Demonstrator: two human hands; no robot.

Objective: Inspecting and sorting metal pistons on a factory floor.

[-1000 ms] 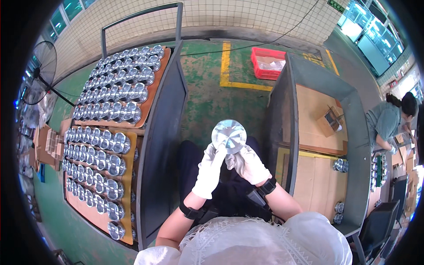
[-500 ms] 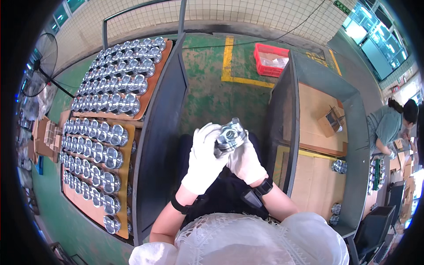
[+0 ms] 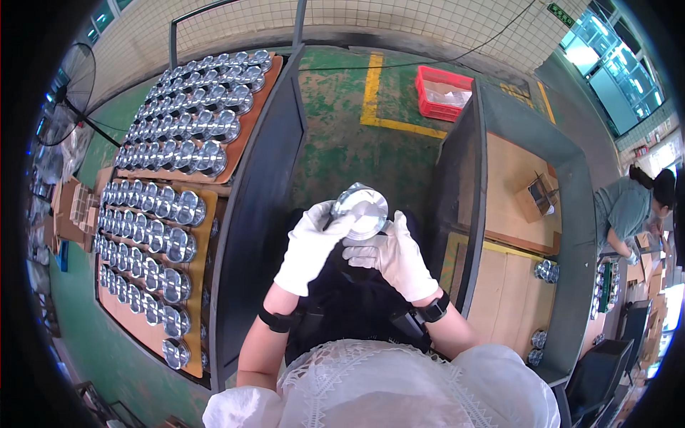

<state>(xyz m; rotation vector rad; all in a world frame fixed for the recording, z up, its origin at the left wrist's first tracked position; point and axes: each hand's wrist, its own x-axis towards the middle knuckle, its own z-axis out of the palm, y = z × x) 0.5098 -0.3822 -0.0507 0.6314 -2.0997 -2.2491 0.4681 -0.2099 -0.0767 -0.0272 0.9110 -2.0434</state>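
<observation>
A shiny round metal piston (image 3: 372, 212), its underside hidden, is gripped at its left edge by the gloved left hand (image 3: 311, 246); the right hand (image 3: 401, 258), loosely open, is just below and right of it, any contact hard to make out. Left of the piston stand rows of similar pistons (image 3: 152, 234), the farthest blurring together; right is a grey-walled cart (image 3: 576, 185).

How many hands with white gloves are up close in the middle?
2: the left gloved hand, gripping a shiny metal piston, and the right gloved hand, open and close beside it. Both show clearly.
</observation>
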